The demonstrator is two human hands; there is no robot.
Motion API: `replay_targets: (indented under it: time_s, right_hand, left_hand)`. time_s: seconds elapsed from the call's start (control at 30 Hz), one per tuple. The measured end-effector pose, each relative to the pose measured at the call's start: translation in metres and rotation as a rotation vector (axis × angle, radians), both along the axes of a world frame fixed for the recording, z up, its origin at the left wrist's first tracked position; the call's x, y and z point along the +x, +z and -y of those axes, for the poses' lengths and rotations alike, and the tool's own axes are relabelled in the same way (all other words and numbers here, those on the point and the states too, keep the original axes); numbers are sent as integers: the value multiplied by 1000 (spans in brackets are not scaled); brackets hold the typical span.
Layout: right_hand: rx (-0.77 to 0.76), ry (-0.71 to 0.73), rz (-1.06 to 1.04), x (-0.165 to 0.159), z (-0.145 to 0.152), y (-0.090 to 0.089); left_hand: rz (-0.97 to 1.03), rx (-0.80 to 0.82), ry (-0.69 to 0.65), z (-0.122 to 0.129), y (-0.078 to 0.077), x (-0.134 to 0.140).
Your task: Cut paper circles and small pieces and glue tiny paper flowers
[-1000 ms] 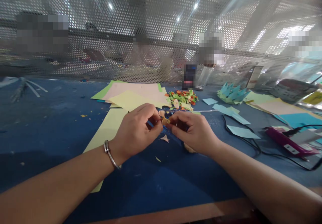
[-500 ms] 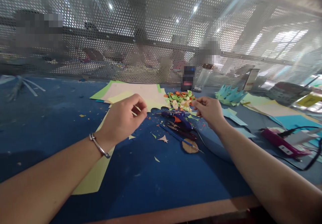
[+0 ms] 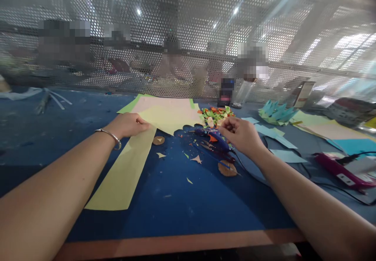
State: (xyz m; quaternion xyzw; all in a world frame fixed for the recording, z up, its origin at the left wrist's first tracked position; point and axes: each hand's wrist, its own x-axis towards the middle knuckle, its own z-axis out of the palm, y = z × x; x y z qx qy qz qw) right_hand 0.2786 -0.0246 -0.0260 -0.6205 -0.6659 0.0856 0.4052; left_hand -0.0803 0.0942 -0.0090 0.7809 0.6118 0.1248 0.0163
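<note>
My left hand [image 3: 131, 124] is closed with its fingertips at the upper end of a long pale yellow paper strip [image 3: 126, 171], which slants down toward me over the blue table. My right hand [image 3: 241, 134] has its fingers curled and pinched together; whatever they may hold is too small to make out. It hovers beside a blue glue gun [image 3: 219, 140] with an orange trigger. Just behind those fingers lies a pile of green, orange and cream paper pieces [image 3: 216, 114]. Stacked paper sheets [image 3: 167, 108] lie between the hands, farther back.
Two wooden slices [image 3: 226, 168] [image 3: 158, 140], a thin brush [image 3: 210, 157] and paper scraps [image 3: 196, 159] lie mid-table. Rightward are blue paper pieces [image 3: 288, 156], a spiky paper shape [image 3: 276, 112] and a magenta power strip [image 3: 342, 171] with cords. Perforated metal [image 3: 188, 30] stands behind.
My left hand has moved left and closed at the end of the yellow strip, uncovering a small wooden slice. My right hand has come slightly lower, nearer the glue gun. The view has shifted.
</note>
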Motion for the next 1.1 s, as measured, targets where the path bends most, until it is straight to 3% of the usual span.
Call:
replay_targets:
  time_s: [0.2, 0.43, 0.57, 0.93, 1.1]
  right_hand:
    - [-14, 42, 50, 1, 1, 1]
    - [6, 107, 80, -2, 5, 4]
    - [-21, 175, 130, -3, 7, 4]
    - [-277, 303, 456, -9, 13, 7]
    - [-328, 297, 562, -13, 17, 12]
  left_hand:
    - [-65, -102, -89, -9, -6, -6]
    - [156, -222, -128, -17, -12, -16]
    - [148, -261, -114, -19, -12, -17]
    - [118, -179, -115, -19, -3, -21]
    - [74, -139, 26, -19, 9, -33]
